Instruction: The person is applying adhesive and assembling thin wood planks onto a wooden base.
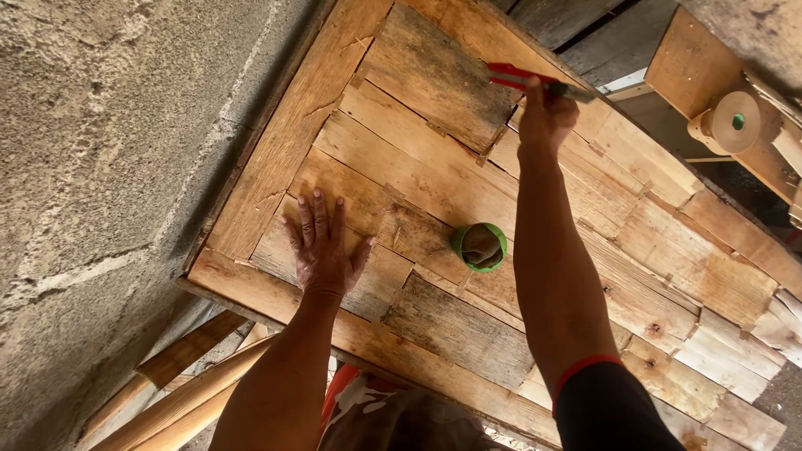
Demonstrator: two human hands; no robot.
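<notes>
Wooden panel (434, 192) of patched planks, bordered by a plain frame whose near edge runs from 9 o'clock down toward 5 o'clock; its far corner lies at 12 o'clock. The planks between the two arms are bare except for a green cup (479, 246) at centre, which holds a brownish lump and stands well apart from both hands. A rough concrete wall (100, 167) fills the 9 to 11 o'clock side, close against the frame's left edge. Round wooden poles (180, 392) lie below the frame at 7 o'clock; a wooden reel with a green hub (731, 123) sits beyond the panel at 2 o'clock. Left hand (322, 246): fingers released and spread, palm flat on the planks near the near edge. Right hand (545, 113): arm stretched toward 12 o'clock, fingers clenched around red-handled pliers (522, 78), whose handles point toward 11 o'clock over a dark plank.
</notes>
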